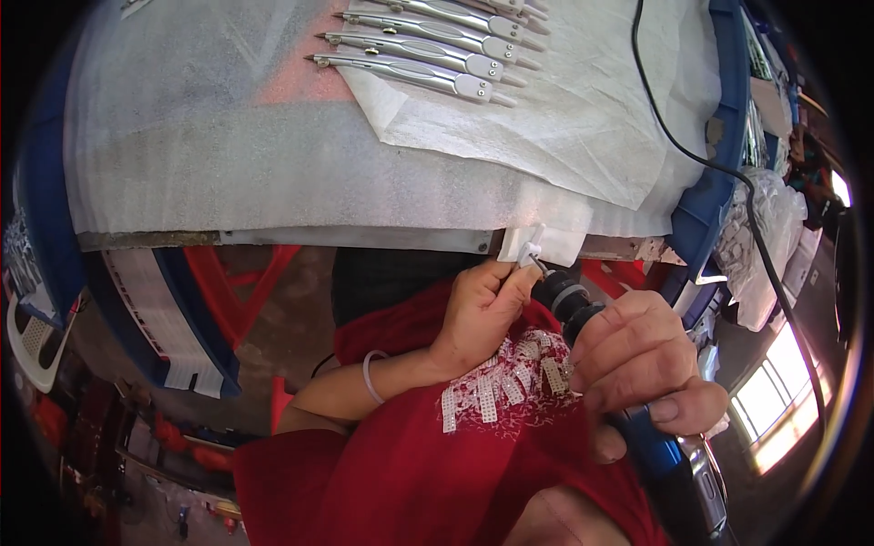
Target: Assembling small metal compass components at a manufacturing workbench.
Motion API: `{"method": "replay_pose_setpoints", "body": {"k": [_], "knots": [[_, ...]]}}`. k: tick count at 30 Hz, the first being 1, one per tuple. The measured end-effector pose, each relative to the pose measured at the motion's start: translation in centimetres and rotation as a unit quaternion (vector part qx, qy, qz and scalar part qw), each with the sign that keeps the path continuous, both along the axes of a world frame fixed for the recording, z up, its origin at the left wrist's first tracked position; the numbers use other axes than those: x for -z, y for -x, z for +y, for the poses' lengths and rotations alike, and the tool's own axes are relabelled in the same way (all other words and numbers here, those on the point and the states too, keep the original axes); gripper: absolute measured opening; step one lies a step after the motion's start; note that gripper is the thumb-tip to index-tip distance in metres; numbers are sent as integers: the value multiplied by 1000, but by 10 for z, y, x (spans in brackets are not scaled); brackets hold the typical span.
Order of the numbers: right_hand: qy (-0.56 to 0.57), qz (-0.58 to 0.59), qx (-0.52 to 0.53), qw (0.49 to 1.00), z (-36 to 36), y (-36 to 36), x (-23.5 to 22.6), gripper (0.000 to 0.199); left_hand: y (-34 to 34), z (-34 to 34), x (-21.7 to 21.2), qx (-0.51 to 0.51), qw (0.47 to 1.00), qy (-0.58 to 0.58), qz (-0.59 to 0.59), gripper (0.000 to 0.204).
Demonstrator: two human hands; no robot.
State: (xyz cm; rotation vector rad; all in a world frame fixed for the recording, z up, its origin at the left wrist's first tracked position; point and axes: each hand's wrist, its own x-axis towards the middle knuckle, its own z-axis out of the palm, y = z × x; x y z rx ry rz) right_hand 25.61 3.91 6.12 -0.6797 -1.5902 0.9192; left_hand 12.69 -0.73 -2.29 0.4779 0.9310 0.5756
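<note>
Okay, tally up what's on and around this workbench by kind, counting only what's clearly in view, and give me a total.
Silver metal compasses lined up on the white sheet, visible at least in part: 5
Blue and black handheld rotary tool, in the right hand: 1
Small white part, pinched by the left hand: 1
Black cord: 1
Total: 8

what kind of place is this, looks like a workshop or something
Probably a small workshop or assembly bench. Finished metal compasses lie in a row on white foam sheet, the right hand holds a corded rotary tool, and the left hand steadies a small part at its tip.

Rotary tool (628,400) in right hand (637,364)
</note>
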Motion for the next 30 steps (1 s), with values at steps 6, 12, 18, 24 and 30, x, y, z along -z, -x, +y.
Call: {"method": "replay_pose_setpoints", "body": {"k": [6, 12, 18, 24, 30], "knots": [[13, 57, 4, 998, -7, -9, -11, 51, -3, 2, -4, 5, 999, 30, -31, 20], [1, 52, 12, 999, -10, -12, -5, 53, -1, 0, -3, 2, 999, 34, -32, 19], [-10, 17, 24, 1000, -7, -14, -3, 50, -1, 4, -6, 1, 997, 70, -42, 18], [-4, 23, 6, 1000, -4, -14, -2, 48, -1, 4, -5, 8, 997, 67, -35, 18], [12, -2, -7, 1000, -2, -11, -5, 42, 0, 3, -5, 5, 997, 71, -33, 18]]}}
